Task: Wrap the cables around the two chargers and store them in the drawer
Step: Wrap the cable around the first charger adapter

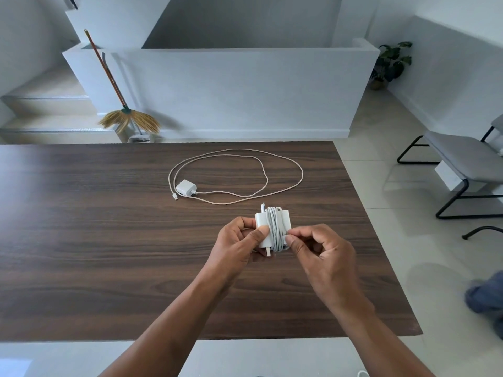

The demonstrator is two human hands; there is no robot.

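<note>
A white charger with its white cable wound several times around its body is held above the dark wooden table. My left hand grips the charger's left side, thumb on its front. My right hand pinches the wound cable at the charger's right edge. The cable's connector tip sticks up at the top. Farther back lies a second white charger, its long cable spread in loose loops on the table. No drawer shows in view.
A broom leans on the low white wall behind the table. Grey chairs stand on the tiled floor at the right, with a potted plant in the far corner. Steps rise at the left.
</note>
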